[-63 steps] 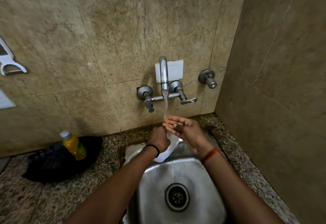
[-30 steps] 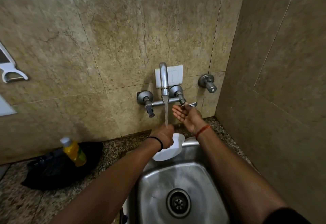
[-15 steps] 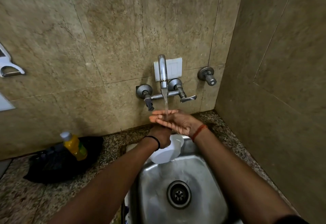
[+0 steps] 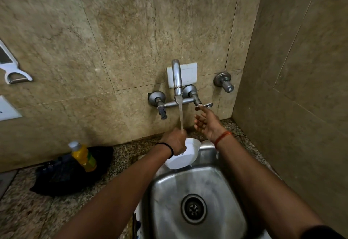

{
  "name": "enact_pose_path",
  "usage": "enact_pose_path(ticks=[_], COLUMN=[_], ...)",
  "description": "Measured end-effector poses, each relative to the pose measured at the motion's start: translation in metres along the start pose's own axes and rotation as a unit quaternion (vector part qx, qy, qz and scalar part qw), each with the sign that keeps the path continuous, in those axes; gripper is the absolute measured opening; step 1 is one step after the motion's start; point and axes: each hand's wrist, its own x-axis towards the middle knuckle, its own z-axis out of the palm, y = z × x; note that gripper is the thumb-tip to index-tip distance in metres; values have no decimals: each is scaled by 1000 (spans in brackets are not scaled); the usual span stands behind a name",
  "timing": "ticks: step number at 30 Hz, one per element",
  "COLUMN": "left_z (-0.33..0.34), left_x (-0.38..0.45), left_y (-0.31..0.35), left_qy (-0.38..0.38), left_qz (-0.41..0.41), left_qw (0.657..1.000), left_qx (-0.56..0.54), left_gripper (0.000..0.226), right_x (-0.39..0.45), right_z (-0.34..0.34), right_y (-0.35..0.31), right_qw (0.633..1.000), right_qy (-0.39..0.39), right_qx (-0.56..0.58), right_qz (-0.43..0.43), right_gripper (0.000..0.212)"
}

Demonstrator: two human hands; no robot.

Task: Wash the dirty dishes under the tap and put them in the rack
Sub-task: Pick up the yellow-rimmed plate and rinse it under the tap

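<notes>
My left hand (image 4: 174, 140) grips a white bowl (image 4: 183, 156) by its rim, holding it tilted over the back edge of the steel sink (image 4: 222, 188). Water runs from the tap spout (image 4: 177, 77) and lands on my left hand and the bowl's rim. My right hand (image 4: 206, 123) is raised to the right of the stream, fingers spread, its fingertips touching or just under the tap's right lever (image 4: 204, 105). It holds nothing. No rack is in view.
A yellow bottle (image 4: 83, 156) stands on a black cloth or bag (image 4: 69, 174) on the granite counter (image 4: 28, 206) to the left. A white peeler (image 4: 14, 72) hangs on the tiled wall. A second valve (image 4: 224, 81) sticks out right of the tap. A tiled side wall (image 4: 301, 88) closes the right.
My right hand has left the water stream and risen right to the tap's lever. My left hand keeps the bowl under the running water.
</notes>
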Motion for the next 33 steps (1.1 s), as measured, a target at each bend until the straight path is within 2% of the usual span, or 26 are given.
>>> enact_pose_path(ticks=[4, 8, 11, 13, 17, 22, 24, 26, 28, 29, 32, 33], left_z=[-8, -15, -15, -13, -12, -13, -14, -12, -8, -6, -2, 0], left_x=[13, 26, 32, 34, 38, 41, 39, 36, 34, 32, 25, 21], left_y=[7, 19, 27, 29, 27, 19, 15, 11, 8, 7, 3, 2], left_qy=[-23, -48, -56, -50, -51, -25, -11, 7, 21, 29, 48, 56], left_qz=[13, 33, 48, 46, 43, 22, 9, -7, -27, -34, -48, -50], left_qw=[999, 998, 997, 997, 997, 996, 994, 991, 984, 979, 964, 963], left_qx=[-22, -19, -14, -21, -32, -87, -109, -136, -173, -198, -258, -260], left_gripper=[23, 15, 13, 13, 17, 15, 11, 4, 7, 7, 17, 13], right_x=[9, 17, 21, 22, 23, 28, 31, 36, 36, 32, 16, 9], right_z=[-5, -2, -2, -2, -6, -9, -7, -5, -3, -1, 8, 11], right_y=[-10, -15, -15, -16, -17, -19, -18, -17, -18, -18, -15, -14], right_qw=[999, 999, 998, 998, 997, 998, 998, 992, 954, 910, 715, 670], right_qy=[-32, -13, -12, -8, -11, -12, 0, 46, 127, 163, 217, 222], right_qx=[26, 9, -2, -9, -1, 2, -25, -79, -220, -319, -574, -612], right_qz=[-36, -52, -56, -68, -70, -57, -62, -89, -160, -209, -335, -356], right_gripper=[18, 31, 28, 25, 35, 28, 23, 20, 22, 23, 27, 27])
